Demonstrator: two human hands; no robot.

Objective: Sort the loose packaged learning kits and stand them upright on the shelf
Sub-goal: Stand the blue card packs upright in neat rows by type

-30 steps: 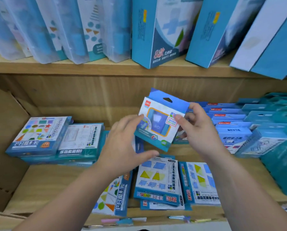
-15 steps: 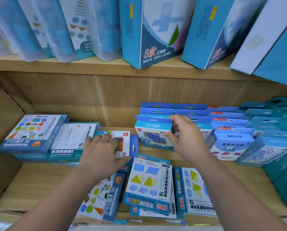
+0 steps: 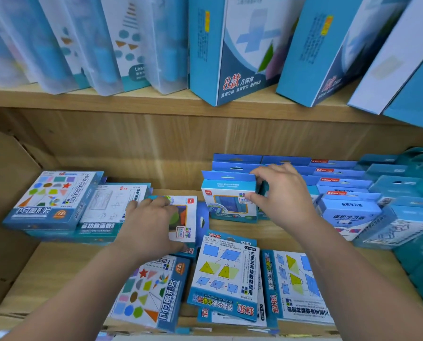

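Upper shelf board carries tall blue boxes on end, tilted; clear plastic cases beside them at left. Brown cardboard flap far left. Wooden back panel behind.

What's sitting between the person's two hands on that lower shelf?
In the head view: a flat white packet that the left hand grips, its blue hanging tab, then the upright blue box pinched by the right hand.
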